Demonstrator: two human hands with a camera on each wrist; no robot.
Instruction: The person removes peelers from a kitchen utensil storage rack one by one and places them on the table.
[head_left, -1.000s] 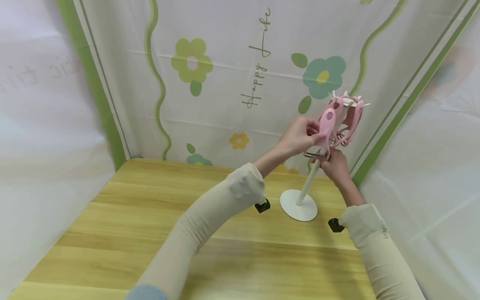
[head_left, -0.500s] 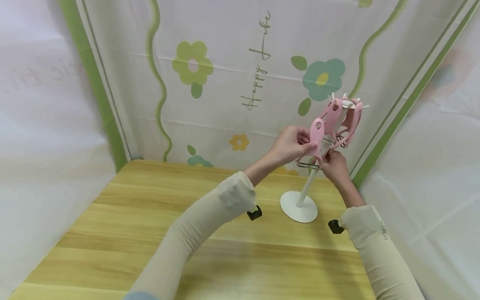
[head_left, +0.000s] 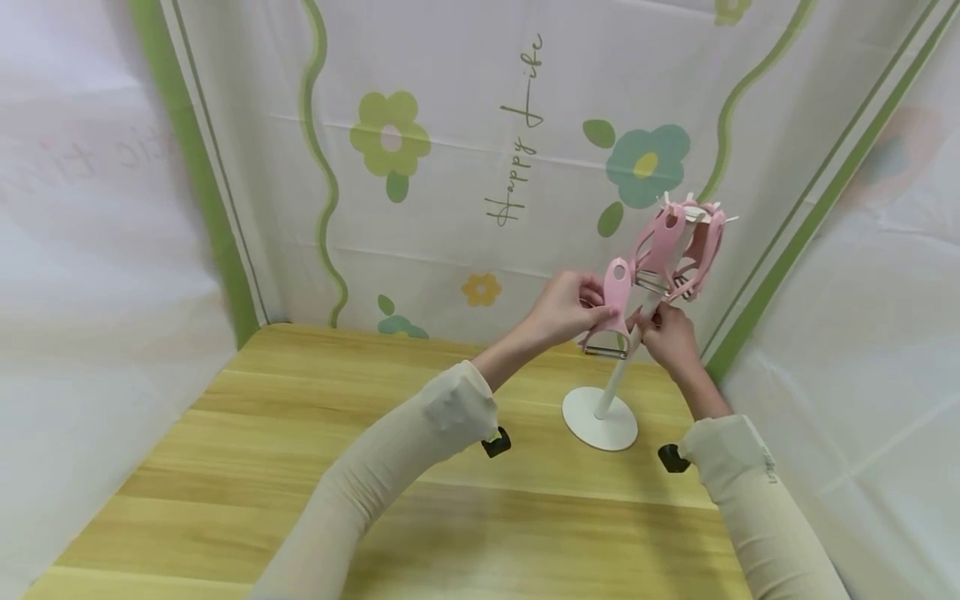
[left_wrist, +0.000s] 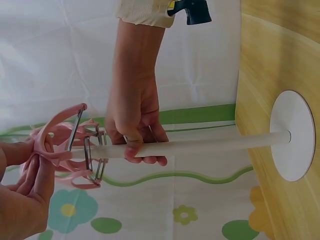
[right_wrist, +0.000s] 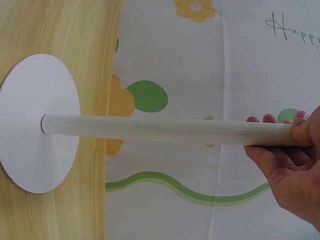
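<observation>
Your left hand (head_left: 564,308) pinches a pink peeler (head_left: 617,287) by its handle, right of centre in the head view, its blade end pointing down. Your right hand (head_left: 670,335), farther right, grips the white stand (head_left: 614,377) by its pole. Above it, other peelers (head_left: 666,242) hang around the stand's top. The round base (head_left: 596,427) sits on the wooden table (head_left: 225,475), while a flowered cloth (head_left: 450,100) fills the upper frame behind.

A wood-grained table (head_left: 225,467) meets a white cloth (head_left: 450,50) printed with a yellow-green flower (head_left: 390,137), a blue-green flower (head_left: 647,167) and lettering (head_left: 517,146) reading "Happy Life" from bottom to top. White side sheets (head_left: 90,333) flank it, with faint prints.
</observation>
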